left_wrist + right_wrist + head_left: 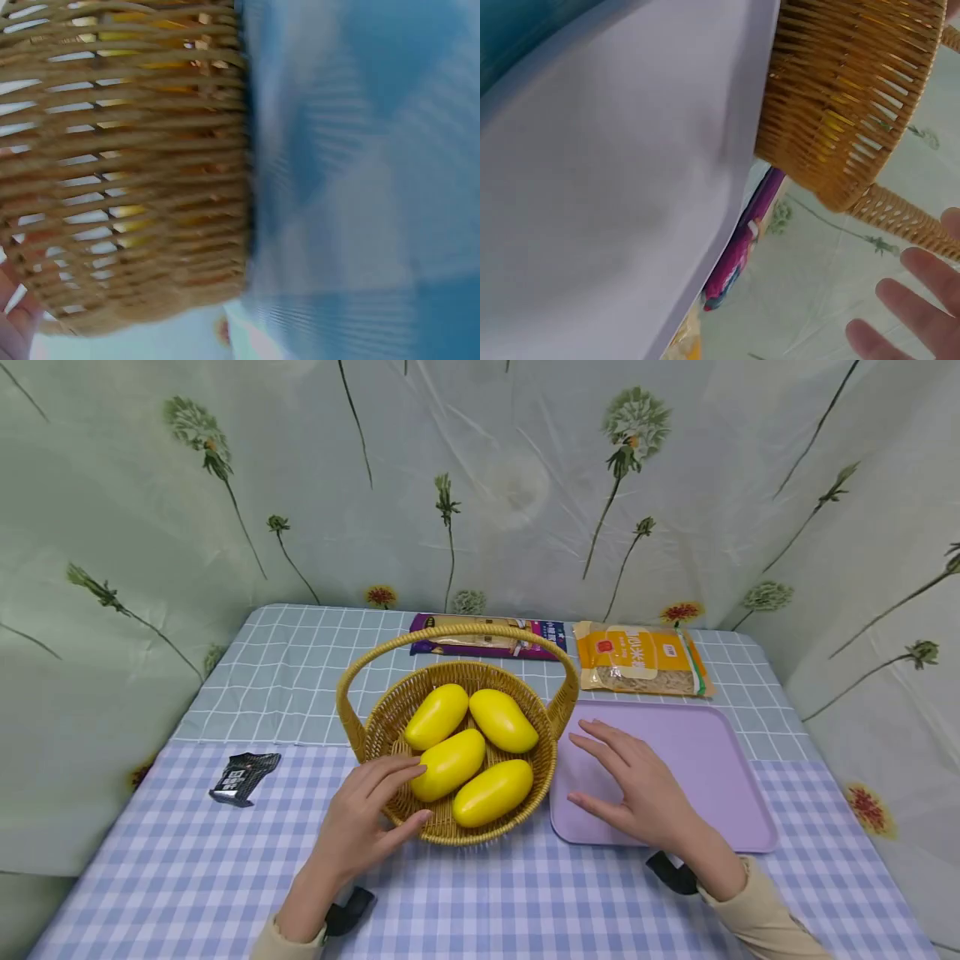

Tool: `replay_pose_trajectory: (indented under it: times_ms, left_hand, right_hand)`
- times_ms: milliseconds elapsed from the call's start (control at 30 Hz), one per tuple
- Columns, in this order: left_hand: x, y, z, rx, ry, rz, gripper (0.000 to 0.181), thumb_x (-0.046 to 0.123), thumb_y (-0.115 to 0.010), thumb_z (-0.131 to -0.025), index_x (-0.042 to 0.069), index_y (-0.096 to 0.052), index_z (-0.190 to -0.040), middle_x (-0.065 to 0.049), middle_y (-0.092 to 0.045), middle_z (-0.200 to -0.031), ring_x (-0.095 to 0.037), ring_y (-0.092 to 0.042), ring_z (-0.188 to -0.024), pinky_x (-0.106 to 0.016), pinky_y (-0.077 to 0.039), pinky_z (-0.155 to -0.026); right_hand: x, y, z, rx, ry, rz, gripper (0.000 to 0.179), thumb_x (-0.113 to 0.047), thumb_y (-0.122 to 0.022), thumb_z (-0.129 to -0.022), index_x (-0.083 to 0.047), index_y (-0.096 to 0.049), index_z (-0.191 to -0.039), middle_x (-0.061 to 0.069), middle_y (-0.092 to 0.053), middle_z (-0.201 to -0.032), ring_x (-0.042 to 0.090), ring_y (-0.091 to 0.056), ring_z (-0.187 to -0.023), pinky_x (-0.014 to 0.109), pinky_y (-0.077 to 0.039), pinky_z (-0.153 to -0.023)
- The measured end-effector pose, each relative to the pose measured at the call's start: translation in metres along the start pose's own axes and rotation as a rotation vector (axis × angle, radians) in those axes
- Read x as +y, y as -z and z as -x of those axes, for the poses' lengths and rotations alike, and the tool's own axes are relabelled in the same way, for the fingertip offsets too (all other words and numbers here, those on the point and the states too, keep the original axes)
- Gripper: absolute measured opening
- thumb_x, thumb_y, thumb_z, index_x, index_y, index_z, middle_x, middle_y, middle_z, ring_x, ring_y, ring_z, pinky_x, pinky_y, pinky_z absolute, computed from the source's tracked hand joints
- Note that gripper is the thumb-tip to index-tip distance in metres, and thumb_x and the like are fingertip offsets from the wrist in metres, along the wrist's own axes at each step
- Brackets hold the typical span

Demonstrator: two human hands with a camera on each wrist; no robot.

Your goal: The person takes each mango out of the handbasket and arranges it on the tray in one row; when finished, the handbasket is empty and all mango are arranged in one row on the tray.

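Note:
In the head view a woven wicker basket [463, 670] with a tall arched handle [459, 631] stands mid-table, holding several yellow mangoes [491, 793]. My left hand [367, 814] is at the basket's near left rim, its fingers reaching over it and overlapping the nearest left mango [450, 766]. The thumb lies along the front rim. To the right, my right hand [637, 781] hovers over a lilac tray [705, 760] with fingers spread, holding nothing. In the right wrist view, its fingers [922, 315] stay apart from the basket wall [840, 97].
Behind the basket lies a purple packet [487, 647], beside an orange-and-clear bag of grain [641, 660] at the tray's back edge. A small black wrapped packet [243, 778] is on the checked cloth [187, 860] at left. A flower-print curtain [517, 527] surrounds the table.

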State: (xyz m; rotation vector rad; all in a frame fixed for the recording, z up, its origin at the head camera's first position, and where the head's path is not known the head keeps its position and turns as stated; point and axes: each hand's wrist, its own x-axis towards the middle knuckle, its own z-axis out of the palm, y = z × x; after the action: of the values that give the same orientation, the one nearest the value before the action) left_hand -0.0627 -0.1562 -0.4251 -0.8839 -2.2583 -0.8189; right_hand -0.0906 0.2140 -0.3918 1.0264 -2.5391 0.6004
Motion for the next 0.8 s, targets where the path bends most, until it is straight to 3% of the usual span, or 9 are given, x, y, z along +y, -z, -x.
replay_pose_trajectory:
  times_ms: [133, 300, 600, 800]
  left_hand:
    - [-0.005, 0.0, 0.005, 0.074, -0.019, 0.023, 0.042, 0.045, -0.061, -0.09, 0.007, -0.068, -0.107, -0.005, -0.063, -0.109, -0.024, -0.058, -0.096, -0.033, -0.041, -0.089]
    - [-0.012, 0.0, 0.009, 0.121, -0.041, 0.048, 0.038, 0.045, -0.067, -0.086, 0.008, -0.069, -0.095, -0.003, -0.064, -0.097, -0.022, -0.059, -0.087, -0.032, -0.042, -0.084]
    - [-0.022, 0.0, 0.014, 0.186, -0.088, 0.084, 0.033, 0.042, -0.072, -0.083, 0.009, -0.066, -0.08, 0.001, -0.06, -0.083, -0.02, -0.054, -0.075, -0.033, -0.04, -0.078]
    - [-0.013, 0.002, 0.004, 0.267, -0.115, 0.184, 0.036, 0.037, -0.073, -0.083, 0.008, -0.057, -0.069, 0.0, -0.053, -0.071, -0.019, -0.049, -0.067, -0.034, -0.037, -0.074]
  right_hand:
    - [-0.004, -0.003, -0.006, 0.09, 0.041, -0.084, 0.059, -0.054, -0.057, -0.09, -0.01, -0.057, -0.129, 0.008, -0.053, -0.133, 0.024, -0.049, -0.12, 0.043, -0.042, -0.096]
    - [-0.01, -0.008, -0.016, 0.158, 0.108, -0.224, 0.048, -0.044, -0.06, -0.092, -0.006, -0.062, -0.121, 0.01, -0.059, -0.123, 0.023, -0.055, -0.112, 0.028, -0.04, -0.099]
    - [-0.024, -0.019, -0.037, 0.13, 0.191, -0.331, 0.039, -0.036, -0.063, -0.092, -0.009, -0.062, -0.12, 0.004, -0.061, -0.118, 0.02, -0.057, -0.107, 0.026, -0.044, -0.095]
    - [-0.029, -0.026, -0.048, 0.091, 0.2, -0.338, 0.037, -0.035, -0.065, -0.09, -0.01, -0.063, -0.118, 0.002, -0.062, -0.115, 0.019, -0.058, -0.105, 0.028, -0.044, -0.094]
